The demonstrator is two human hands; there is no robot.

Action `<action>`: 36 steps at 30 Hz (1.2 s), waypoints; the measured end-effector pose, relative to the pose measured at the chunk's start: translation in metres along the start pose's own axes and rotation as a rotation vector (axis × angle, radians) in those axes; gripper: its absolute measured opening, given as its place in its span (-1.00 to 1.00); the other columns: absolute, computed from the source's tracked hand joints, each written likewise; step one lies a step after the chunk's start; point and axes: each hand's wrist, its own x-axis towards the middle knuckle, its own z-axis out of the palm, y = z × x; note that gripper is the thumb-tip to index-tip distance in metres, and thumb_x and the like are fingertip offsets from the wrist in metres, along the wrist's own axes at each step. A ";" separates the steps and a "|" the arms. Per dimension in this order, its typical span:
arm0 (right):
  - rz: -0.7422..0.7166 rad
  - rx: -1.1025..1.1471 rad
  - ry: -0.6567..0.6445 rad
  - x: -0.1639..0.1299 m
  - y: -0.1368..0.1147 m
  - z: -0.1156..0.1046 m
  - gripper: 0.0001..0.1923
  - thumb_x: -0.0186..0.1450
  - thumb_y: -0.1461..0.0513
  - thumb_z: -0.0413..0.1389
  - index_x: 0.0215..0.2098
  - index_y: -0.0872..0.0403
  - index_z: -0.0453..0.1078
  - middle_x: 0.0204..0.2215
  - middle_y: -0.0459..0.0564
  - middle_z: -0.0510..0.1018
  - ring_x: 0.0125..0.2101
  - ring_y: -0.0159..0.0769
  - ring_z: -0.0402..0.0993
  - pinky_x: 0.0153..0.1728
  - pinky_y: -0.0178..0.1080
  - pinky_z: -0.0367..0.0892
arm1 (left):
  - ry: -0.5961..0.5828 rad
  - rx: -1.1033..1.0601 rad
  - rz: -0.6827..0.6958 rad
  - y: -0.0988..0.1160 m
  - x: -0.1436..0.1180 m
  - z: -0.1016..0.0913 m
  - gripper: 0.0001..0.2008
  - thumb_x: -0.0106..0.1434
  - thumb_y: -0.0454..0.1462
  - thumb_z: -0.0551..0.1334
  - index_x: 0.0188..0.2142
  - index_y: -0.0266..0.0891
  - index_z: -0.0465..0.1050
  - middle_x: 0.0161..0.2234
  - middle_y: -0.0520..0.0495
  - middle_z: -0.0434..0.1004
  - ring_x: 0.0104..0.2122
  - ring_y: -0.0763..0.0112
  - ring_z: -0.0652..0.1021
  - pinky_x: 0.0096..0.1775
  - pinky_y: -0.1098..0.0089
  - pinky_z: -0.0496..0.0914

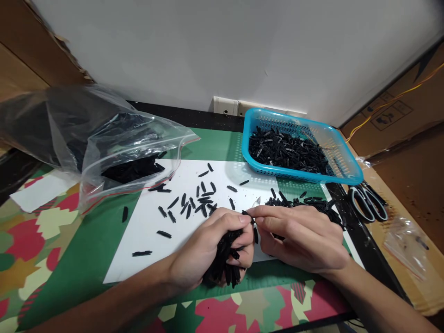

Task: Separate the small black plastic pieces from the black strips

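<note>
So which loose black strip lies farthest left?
The strip on the green surface, just left of the white paper; its nearest loose neighbours lie on the paper.

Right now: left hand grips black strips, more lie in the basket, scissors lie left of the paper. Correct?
No: the scissors lie right of the paper, as the head view shows. The left hand does grip black strips, and more lie in the basket.

Left hand [212, 238] clutching black strips [225, 254], right hand [307, 236] beside, blue basket [294, 174]
</note>
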 end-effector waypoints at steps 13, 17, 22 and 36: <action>0.244 0.465 0.072 0.010 0.001 0.000 -0.81 0.28 0.48 0.26 -0.19 0.15 0.59 -0.24 0.12 0.77 -0.24 -0.18 0.77 -0.21 -0.25 0.68 | -0.108 -0.058 0.126 -0.008 0.001 -0.009 -0.58 0.42 -0.12 0.14 -0.57 -0.20 0.23 -0.67 0.09 0.19 -0.65 0.53 0.18 -0.55 0.51 0.26; 0.277 0.502 0.046 0.012 -0.001 -0.001 -0.81 0.29 0.49 0.24 -0.19 0.15 0.58 -0.24 0.11 0.76 -0.23 -0.20 0.76 -0.19 -0.25 0.66 | -0.120 -0.041 0.131 -0.005 0.000 -0.007 -0.57 0.42 -0.12 0.13 -0.57 -0.19 0.21 -0.67 0.09 0.19 -0.66 0.54 0.17 -0.55 0.51 0.27; 0.351 0.449 0.007 0.009 0.004 -0.006 -0.87 0.36 0.43 0.15 -0.27 0.10 0.47 -0.29 0.06 0.69 -0.23 -0.19 0.70 -0.18 -0.16 0.59 | -0.119 -0.044 0.136 -0.005 -0.001 -0.006 -0.57 0.42 -0.12 0.12 -0.58 -0.18 0.20 -0.68 0.10 0.17 -0.67 0.53 0.16 -0.57 0.49 0.26; 0.378 0.628 -0.159 0.014 0.008 -0.008 -0.79 0.41 0.34 0.29 0.00 0.06 0.60 -0.11 0.03 0.70 -0.05 -0.18 0.60 0.05 -0.10 0.48 | -0.158 0.056 0.080 -0.002 -0.004 -0.006 -0.57 0.40 -0.12 0.16 -0.58 -0.17 0.19 -0.67 0.06 0.19 -0.65 0.50 0.21 -0.57 0.47 0.18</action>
